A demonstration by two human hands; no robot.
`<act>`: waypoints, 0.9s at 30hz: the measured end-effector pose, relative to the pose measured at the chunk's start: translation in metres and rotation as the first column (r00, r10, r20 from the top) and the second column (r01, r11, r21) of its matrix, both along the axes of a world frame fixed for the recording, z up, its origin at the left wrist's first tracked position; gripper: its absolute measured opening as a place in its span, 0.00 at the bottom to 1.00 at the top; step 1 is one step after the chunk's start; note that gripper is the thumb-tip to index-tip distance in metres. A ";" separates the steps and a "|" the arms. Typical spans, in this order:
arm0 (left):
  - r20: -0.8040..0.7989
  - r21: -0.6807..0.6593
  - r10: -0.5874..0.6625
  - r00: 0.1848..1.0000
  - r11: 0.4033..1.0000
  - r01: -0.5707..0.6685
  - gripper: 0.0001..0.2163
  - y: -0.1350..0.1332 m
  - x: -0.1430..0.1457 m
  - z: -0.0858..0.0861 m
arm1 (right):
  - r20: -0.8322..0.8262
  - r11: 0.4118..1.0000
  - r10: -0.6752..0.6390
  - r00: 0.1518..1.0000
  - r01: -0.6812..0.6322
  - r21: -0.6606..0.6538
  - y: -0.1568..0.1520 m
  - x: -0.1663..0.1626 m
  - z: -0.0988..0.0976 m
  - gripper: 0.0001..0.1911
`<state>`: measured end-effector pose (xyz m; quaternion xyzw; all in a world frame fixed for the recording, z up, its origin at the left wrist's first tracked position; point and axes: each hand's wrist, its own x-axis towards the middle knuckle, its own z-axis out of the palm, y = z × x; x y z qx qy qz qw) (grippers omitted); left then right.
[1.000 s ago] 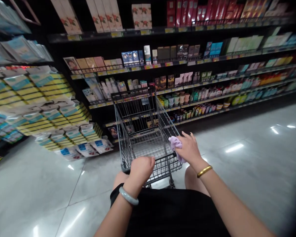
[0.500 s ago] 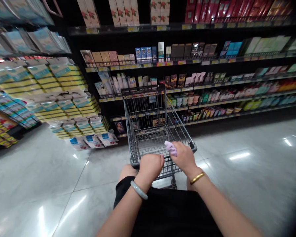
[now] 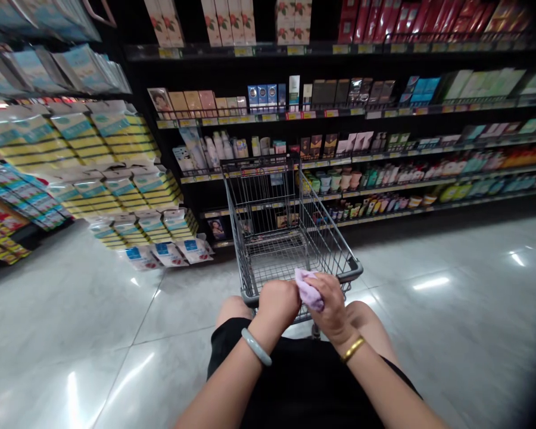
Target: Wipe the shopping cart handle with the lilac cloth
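A metal shopping cart (image 3: pixel 277 241) stands in front of me, its wire basket bare. My left hand (image 3: pixel 279 302), with a pale bangle at the wrist, is closed over the middle of the cart's near handle bar; its fingertips are hidden underneath. A crumpled lavender cloth (image 3: pixel 310 292) is bunched in my right hand (image 3: pixel 333 307), which wears a gold bracelet. That hand is closed and sits just right of the left one, close against it. The right end of the handle (image 3: pixel 352 271) shows beyond my right hand.
Dark shelves (image 3: pixel 232 122) of boxed cosmetics, bottles and tubes run across beyond the cart. Yellow-striped packs (image 3: pixel 129 134) hang on a rack at the left. Shiny grey floor (image 3: pixel 429 310) lies on both sides, and my knees are close behind the cart.
My right hand has come down and left, off the bar toward my left hand. More of the lavender cloth shows now. The left hand has stayed nearly in place.
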<state>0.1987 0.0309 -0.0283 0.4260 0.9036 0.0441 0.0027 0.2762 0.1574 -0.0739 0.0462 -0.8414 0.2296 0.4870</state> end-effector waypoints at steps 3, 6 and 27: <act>-0.054 0.054 0.004 0.999 0.999 -0.001 0.20 -0.001 0.003 0.001 | -0.032 0.989 -0.130 0.991 0.132 0.060 0.014 0.013 -0.007 0.16; -0.082 0.080 0.012 0.997 0.997 -0.005 0.24 0.000 0.005 0.002 | -0.009 0.971 -0.225 0.974 0.225 0.083 0.021 0.022 -0.012 0.17; -0.090 0.069 -0.013 0.996 0.997 0.019 0.25 0.000 0.006 0.000 | 0.089 0.976 -0.213 0.973 0.210 0.050 0.000 0.024 -0.048 0.13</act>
